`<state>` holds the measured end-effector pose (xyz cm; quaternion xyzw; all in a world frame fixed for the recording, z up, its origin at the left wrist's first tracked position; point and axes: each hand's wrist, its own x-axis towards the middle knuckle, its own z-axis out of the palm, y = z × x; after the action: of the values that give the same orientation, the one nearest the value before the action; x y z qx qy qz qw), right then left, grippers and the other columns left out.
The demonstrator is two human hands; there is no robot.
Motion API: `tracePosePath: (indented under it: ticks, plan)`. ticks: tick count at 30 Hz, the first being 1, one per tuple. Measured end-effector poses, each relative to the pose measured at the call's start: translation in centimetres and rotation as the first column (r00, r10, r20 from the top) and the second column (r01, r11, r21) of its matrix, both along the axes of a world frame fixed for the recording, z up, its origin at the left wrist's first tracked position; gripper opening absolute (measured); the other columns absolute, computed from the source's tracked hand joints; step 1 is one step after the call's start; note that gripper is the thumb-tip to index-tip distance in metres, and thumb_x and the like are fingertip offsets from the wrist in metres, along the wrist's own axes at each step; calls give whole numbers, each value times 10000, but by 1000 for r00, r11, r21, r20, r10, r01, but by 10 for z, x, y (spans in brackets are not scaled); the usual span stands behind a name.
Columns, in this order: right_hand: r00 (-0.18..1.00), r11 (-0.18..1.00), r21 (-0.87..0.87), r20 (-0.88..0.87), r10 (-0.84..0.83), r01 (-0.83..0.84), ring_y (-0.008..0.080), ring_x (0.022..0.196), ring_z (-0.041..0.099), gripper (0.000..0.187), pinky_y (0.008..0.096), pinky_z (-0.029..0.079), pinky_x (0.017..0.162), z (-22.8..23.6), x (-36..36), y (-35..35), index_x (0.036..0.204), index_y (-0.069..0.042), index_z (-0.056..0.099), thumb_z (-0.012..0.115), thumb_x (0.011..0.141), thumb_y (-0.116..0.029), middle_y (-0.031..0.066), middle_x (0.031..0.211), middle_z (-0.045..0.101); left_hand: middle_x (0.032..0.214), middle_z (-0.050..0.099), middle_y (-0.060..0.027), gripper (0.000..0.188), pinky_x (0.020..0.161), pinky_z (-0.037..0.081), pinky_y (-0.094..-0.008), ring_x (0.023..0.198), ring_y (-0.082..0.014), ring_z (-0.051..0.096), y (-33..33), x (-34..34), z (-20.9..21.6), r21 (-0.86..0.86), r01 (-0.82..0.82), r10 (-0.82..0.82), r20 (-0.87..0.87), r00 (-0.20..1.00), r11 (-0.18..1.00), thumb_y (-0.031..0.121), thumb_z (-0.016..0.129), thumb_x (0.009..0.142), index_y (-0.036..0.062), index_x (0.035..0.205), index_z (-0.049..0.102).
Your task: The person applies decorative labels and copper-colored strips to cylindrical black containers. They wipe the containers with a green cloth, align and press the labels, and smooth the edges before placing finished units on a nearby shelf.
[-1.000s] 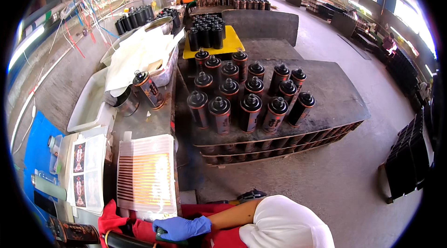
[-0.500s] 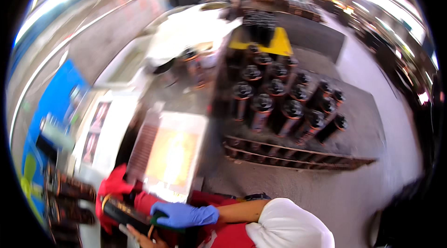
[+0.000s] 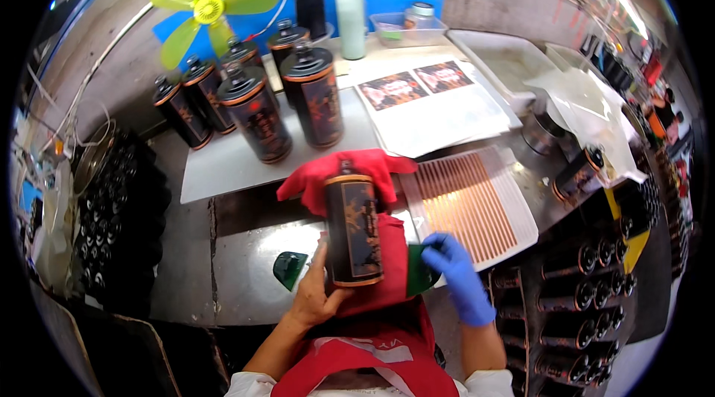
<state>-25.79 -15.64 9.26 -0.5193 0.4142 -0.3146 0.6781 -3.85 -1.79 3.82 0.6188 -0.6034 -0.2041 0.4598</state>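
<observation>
My bare left hand (image 3: 314,299) grips the lower end of a black bottle (image 3: 353,229) with orange bands and an orange-and-grey pattern. The bottle leans against a bunched red cloth (image 3: 305,179), its neck pointing away from me. Just right of it, my right hand (image 3: 459,278), in a blue glove, pinches a dark green flat scraper (image 3: 419,272) and does not touch the bottle. Another green flat piece (image 3: 289,269) lies on the metal table (image 3: 246,237), left of my left hand.
Several similar bottles (image 3: 318,95) stand on the grey board (image 3: 216,177). Behind them is a yellow-green fan (image 3: 208,10). Printed sheets (image 3: 439,118) lie ahead, near a pale green flask (image 3: 349,21). Right are a shallow white tray (image 3: 527,232), a lone bottle (image 3: 577,175) and racked bottles (image 3: 566,293).
My view has swung left, bringing the table fully in sight. The gloved hand and scraper were at the bottle; now they are apart from it, to its right. My left hand still holds the bottle.
</observation>
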Motion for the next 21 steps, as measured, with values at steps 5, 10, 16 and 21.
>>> tracePosePath:
  ticks: [5,10,16,21]
  plan:
    - [948,882,-384,-259,182,-275,83,662,512,213,228,424,624,47,98,-94,940,-28,621,596,859,-224,21,705,567,1397,239,-332,1045,1066,255,-431,1298,-445,285,4,-5,7,-93,-53,60,72,996,994,288,810,660,-70,1387,151]
    - [553,522,-318,-736,390,-791,162,701,594,326,303,474,705,67,166,-141,966,-17,665,627,814,-303,97,764,650,1426,137,-329,1062,1075,236,-447,1319,-463,206,-2,-8,16,-105,-87,99,107,989,991,355,809,646,-32,1399,168]
    - [404,523,-141,-807,431,-840,129,621,565,327,280,457,627,94,176,-131,852,23,670,665,785,-297,75,682,638,1345,320,-315,926,1022,283,-536,1217,-462,368,-11,-6,4,-344,-190,256,158,954,920,304,789,648,0,1365,289]
    - [663,536,-409,-585,467,-738,54,553,511,192,232,421,539,155,186,-63,768,16,633,684,774,-169,27,618,589,1273,472,-227,696,1014,279,-565,1166,-397,484,29,33,7,-530,-328,546,328,771,782,296,740,691,75,1281,443]
